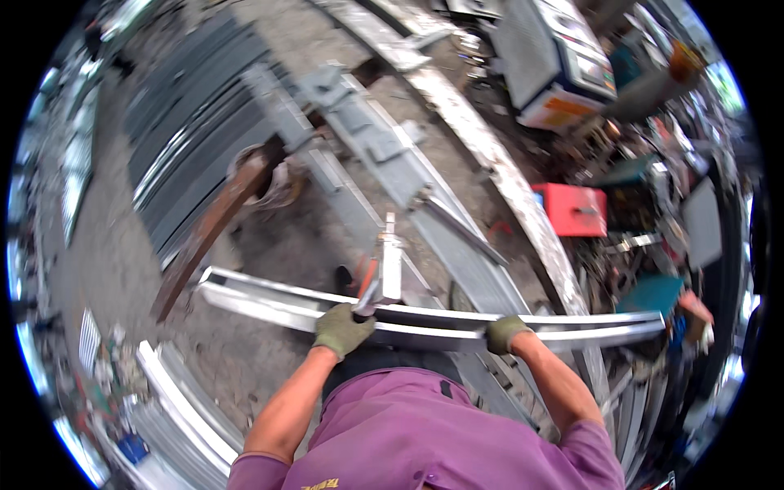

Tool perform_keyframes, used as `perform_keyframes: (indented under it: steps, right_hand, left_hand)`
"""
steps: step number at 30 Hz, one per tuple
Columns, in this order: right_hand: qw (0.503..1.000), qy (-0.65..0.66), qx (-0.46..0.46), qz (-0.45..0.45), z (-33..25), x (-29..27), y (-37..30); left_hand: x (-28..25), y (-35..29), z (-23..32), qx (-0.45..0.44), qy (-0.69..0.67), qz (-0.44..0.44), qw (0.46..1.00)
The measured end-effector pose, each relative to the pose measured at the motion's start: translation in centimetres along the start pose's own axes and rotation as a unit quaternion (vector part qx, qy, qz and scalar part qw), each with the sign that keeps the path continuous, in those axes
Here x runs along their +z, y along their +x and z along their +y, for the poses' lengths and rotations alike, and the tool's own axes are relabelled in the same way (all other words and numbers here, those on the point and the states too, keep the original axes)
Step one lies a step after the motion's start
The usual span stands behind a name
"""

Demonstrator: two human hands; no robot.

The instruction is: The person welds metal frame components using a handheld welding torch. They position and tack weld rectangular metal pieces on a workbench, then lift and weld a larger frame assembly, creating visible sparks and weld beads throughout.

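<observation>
Head cam, going left to right: a bunch of dark grey metal strips (200, 114) lies on the floor (114, 212) up top, with a rusty brown beam (204, 237) slanting just beside them. Then there's the long silver channel (433, 333), running crosswise in front of the purple shirt (400, 425). Left hand (345, 329), in a green glove, is curled shut around its near edge, right up against a silver tool with some orange (391, 273); can't tell if it's gripping that too. Past the tool, a grey steel beam (441, 237) runs off diagonally beyond the channel. Right hand (505, 333), also gloved, is closed over the channel further along. Over on the right sits a red box (576, 210) among cluttered bits.
</observation>
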State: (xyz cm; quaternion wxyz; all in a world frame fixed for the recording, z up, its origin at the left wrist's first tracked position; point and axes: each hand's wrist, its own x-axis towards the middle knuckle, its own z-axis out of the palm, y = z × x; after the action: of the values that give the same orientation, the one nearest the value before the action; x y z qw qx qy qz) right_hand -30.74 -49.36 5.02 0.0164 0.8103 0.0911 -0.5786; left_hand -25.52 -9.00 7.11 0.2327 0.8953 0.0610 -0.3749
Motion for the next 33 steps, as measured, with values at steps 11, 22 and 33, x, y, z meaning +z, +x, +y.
perform_keyframes:
  steps: [11, 22, 33]
  right_hand:
    - [0.998, 0.054, 0.001, -0.031, 3.6, 2.3, 6.1]
    - [0.966, 0.045, 0.004, 0.255, -1.0, 5.0, 2.1]
    - [0.908, -0.047, 0.062, 0.413, -5.1, 11.7, 6.6]
  left_hand:
    - [2.8, 2.0, -2.6, 0.017, -0.063, 0.037, 0.997]
    - [2.8, 3.4, -3.1, -0.005, -0.202, 0.003, 0.979]
    - [3.1, 0.3, -5.6, 0.056, -0.313, 0.118, 0.941]
